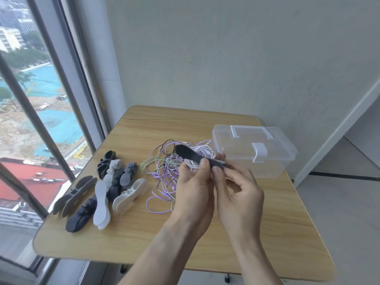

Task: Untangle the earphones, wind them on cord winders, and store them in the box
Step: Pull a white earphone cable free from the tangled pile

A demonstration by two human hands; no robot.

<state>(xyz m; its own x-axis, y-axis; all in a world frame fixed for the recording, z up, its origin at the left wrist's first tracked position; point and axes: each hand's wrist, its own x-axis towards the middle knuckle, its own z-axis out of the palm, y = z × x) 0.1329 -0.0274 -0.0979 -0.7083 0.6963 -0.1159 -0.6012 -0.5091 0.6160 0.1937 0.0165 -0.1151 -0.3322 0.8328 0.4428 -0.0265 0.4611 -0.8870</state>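
Two hands meet just right of the frame's centre, both pinching one dark grey cord winder: your left hand holds it with thumb and fingers curled round its middle, and your right hand pinches its lower right end between thumb and forefinger. That winder is a flat, elongated paddle with a rounded tip pointing toward the upper left, and a bundle of white earphone cord is coiled round it, against your left fingers. Behind your hands, on the wooden table, lies the tangle of earphones, mostly purple loops with some pale green, white and one black strand; you cannot count the separate sets in that knot. To the right of the tangle stands one clear plastic box, lid closed, with white latches. At centre left sits a heap of spare cord winders in black, grey and white, roughly nine, though overlap makes the count uncertain. A window fills the left side of the frame.
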